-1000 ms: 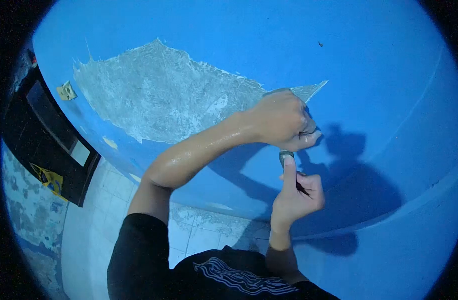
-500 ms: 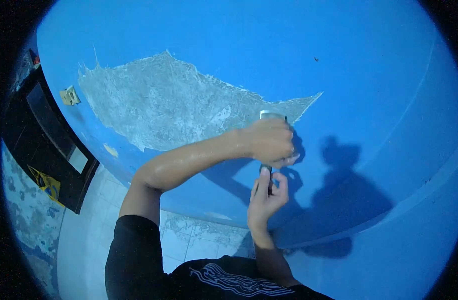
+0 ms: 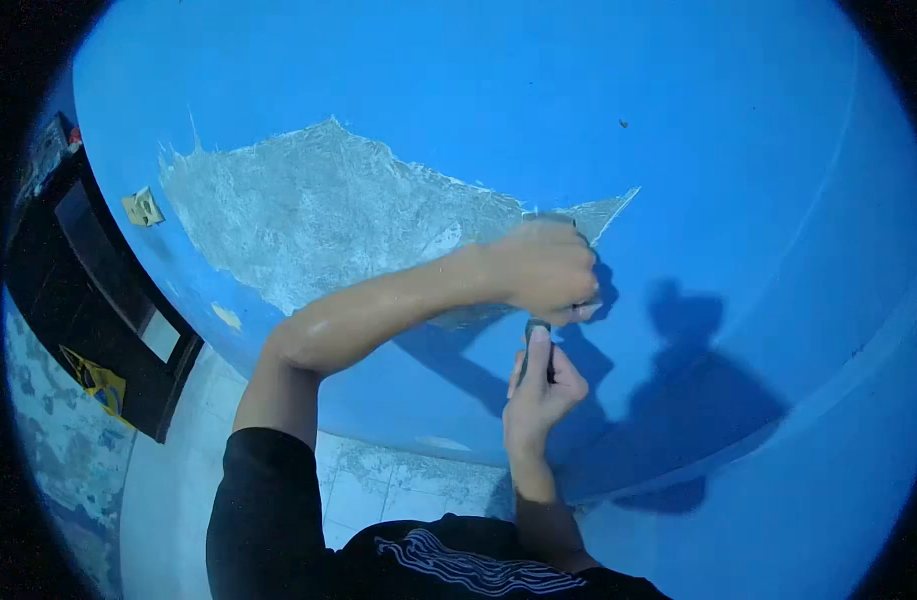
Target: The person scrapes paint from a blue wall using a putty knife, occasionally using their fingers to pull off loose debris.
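My left hand (image 3: 551, 268) is closed in a fist against the blue wall (image 3: 719, 180), at the lower right edge of a bare grey patch (image 3: 299, 205). It grips a scraper, whose wide metal blade (image 3: 551, 217) shows blurred above the knuckles. Just below, my right hand (image 3: 544, 395) is closed around a dark handle (image 3: 538, 345), thumb along it. Whether this handle joins the scraper is hidden by the left fist. Ragged, peeled paint borders the patch.
A beige switch plate or socket (image 3: 143, 207) sits on the wall at left. Beyond it are a dark door (image 3: 84, 290) with a yellow bag (image 3: 97, 382), and a stained wall (image 3: 54, 440). Pale floor tiles (image 3: 379, 490) lie below. A small dark mark (image 3: 624, 124) is on the wall.
My left hand has shifted slightly right and its blade is more blurred. My right hand has moved a little right, its fingers now closer around the dark handle. The view has tilted slightly.
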Motion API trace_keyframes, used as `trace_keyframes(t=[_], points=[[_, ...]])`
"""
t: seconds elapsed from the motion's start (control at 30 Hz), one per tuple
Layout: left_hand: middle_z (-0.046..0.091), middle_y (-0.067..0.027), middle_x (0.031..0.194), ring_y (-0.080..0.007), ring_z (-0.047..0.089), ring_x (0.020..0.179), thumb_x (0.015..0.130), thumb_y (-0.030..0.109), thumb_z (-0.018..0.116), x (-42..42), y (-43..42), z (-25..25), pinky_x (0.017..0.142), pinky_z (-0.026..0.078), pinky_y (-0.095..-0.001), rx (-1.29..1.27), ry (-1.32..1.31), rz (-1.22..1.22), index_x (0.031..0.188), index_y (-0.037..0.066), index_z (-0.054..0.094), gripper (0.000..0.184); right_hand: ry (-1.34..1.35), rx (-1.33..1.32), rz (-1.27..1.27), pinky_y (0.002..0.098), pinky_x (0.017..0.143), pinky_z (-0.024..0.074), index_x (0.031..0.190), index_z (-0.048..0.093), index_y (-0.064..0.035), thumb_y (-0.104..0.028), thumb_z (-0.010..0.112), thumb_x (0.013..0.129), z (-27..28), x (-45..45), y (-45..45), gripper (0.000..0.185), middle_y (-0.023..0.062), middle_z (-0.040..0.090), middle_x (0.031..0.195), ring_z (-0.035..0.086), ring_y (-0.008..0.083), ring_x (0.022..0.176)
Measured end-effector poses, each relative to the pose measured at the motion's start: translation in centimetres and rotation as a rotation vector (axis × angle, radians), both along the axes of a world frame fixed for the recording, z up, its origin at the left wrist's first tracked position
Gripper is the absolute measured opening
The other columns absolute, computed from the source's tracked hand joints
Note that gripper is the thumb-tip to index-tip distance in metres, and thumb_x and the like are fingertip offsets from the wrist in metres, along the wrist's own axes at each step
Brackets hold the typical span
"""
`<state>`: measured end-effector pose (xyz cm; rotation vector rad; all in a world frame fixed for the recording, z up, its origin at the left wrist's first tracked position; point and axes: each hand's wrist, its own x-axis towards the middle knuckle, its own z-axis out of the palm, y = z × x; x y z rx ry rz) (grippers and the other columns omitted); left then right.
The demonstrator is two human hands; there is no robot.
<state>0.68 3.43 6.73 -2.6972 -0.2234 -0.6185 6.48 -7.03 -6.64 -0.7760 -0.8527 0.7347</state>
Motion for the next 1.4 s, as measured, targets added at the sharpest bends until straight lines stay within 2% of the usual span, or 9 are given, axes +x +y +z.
trace_keyframes(t=[0.07, 0.2, 0.63, 0.8, 0.9, 0.97, 1.1, 1.23, 1.4], points=[[0.049, -0.015, 0.047, -0.0379, 0.054, 0.052, 0.085, 0.036, 0.063, -0.2, -0.8, -0.9, 0.05, 0.042, -0.0468, -0.027, 0.142, 0.131, 0.05, 0.006, 0.058, 0.045, 0.025, 0.004, -0.011, 0.0215, 0.037, 0.0234, 0.073, 0.062, 0.0038, -0.016, 0.059, 0.099, -1.0, -0.6, -0.4, 0.033, -0.0032, 0.046, 0.052, 0.037, 0.0025, 0.041], [0.049, -0.0149, 0.047, -0.0379, 0.053, 0.051, 0.085, 0.036, 0.063, 0.3, 0.5, 0.2, 0.049, 0.041, -0.0472, -0.02, 0.074, 0.012, 0.052, 0.006, 0.059, 0.045, 0.023, -0.023, -0.022, 0.0214, 0.037, 0.0233, 0.074, 0.063, 0.0047, -0.016, 0.059, 0.099, -0.4, -0.1, 0.3, 0.032, -0.0029, 0.046, 0.053, 0.037, 0.0026, 0.041], [0.05, -0.013, 0.047, -0.0361, 0.055, 0.052, 0.083, 0.037, 0.066, 0.6, 0.9, -0.2, 0.049, 0.044, -0.0463, 0.067, 0.098, 0.021, 0.049, 0.007, 0.057, 0.046, 0.026, -0.003, -0.21, 0.0215, 0.042, 0.0232, 0.066, 0.058, 0.0022, -0.015, 0.064, 0.096, -0.2, -0.4, 1.2, 0.035, -0.0048, 0.045, 0.055, 0.035, 0.002, 0.047], [0.05, -0.0127, 0.047, -0.0351, 0.056, 0.053, 0.083, 0.037, 0.066, 0.7, 0.7, 0.0, 0.048, 0.044, -0.0463, 0.064, 0.066, -0.025, 0.048, 0.007, 0.056, 0.047, 0.018, 0.047, -0.191, 0.0221, 0.041, 0.0235, 0.062, 0.055, 0.0008, -0.015, 0.062, 0.097, -0.6, -0.8, 1.8, 0.039, -0.0046, 0.044, 0.054, 0.034, 0.0022, 0.046], [0.057, -0.0143, 0.054, -0.0373, 0.061, 0.059, 0.083, 0.035, 0.061, 0.9, 0.7, 0.8, 0.055, 0.049, -0.047, 0.088, 0.175, 0.078, 0.057, 0.008, 0.063, 0.038, 0.029, -0.027, -0.106, 0.0221, 0.041, 0.0236, 0.059, 0.053, -0.0001, -0.014, 0.062, 0.097, -0.4, 0.4, 2.1, 0.041, -0.0039, 0.044, 0.053, 0.034, 0.0026, 0.044], [0.051, -0.0133, 0.048, -0.0351, 0.055, 0.053, 0.085, 0.039, 0.065, 1.0, 0.2, -0.2, 0.049, 0.044, -0.0462, 0.058, -0.004, 0.011, 0.048, 0.007, 0.056, 0.05, -0.004, -0.031, -0.12, 0.0223, 0.04, 0.0231, 0.059, 0.053, -0.0004, -0.014, 0.062, 0.097, -0.2, 0.4, 0.2, 0.041, -0.0034, 0.044, 0.052, 0.035, 0.0029, 0.043], [0.052, -0.0134, 0.049, -0.0361, 0.056, 0.054, 0.086, 0.041, 0.064, 1.3, -0.3, -0.8, 0.049, 0.044, -0.0469, 0.03, 0.111, 0.07, 0.049, 0.007, 0.057, 0.05, -0.017, -0.084, -0.103, 0.023, 0.038, 0.0224, 0.059, 0.054, -0.0002, -0.014, 0.063, 0.096, -0.1, 0.9, -0.9, 0.04, -0.0022, 0.045, 0.05, 0.036, 0.0038, 0.041], [0.052, -0.0141, 0.049, -0.0375, 0.055, 0.054, 0.087, 0.042, 0.062, 1.8, -0.1, 1.0, 0.05, 0.044, -0.0479, -0.022, -0.011, 0.125, 0.051, 0.007, 0.058, 0.05, -0.175, -0.049, -0.097, 0.0232, 0.037, 0.0235, 0.059, 0.055, -0.0002, -0.013, 0.064, 0.095, 2.2, 4.5, 0.1, 0.039, -0.0019, 0.046, 0.05, 0.037, 0.004, 0.04], [0.052, -0.0144, 0.05, -0.0378, 0.056, 0.055, 0.088, 0.043, 0.061, 2.1, -0.7, 0.3, 0.052, 0.045, -0.047, -0.037, 0.075, 0.177, 0.054, 0.006, 0.06, 0.049, -0.097, -0.051, -0.058, 0.0227, 0.038, 0.0216, 0.059, 0.056, -0.0009, -0.014, 0.067, 0.094, 0.8, 4.2, 0.7, 0.039, -0.0029, 0.046, 0.05, 0.036, 0.0035, 0.04]])
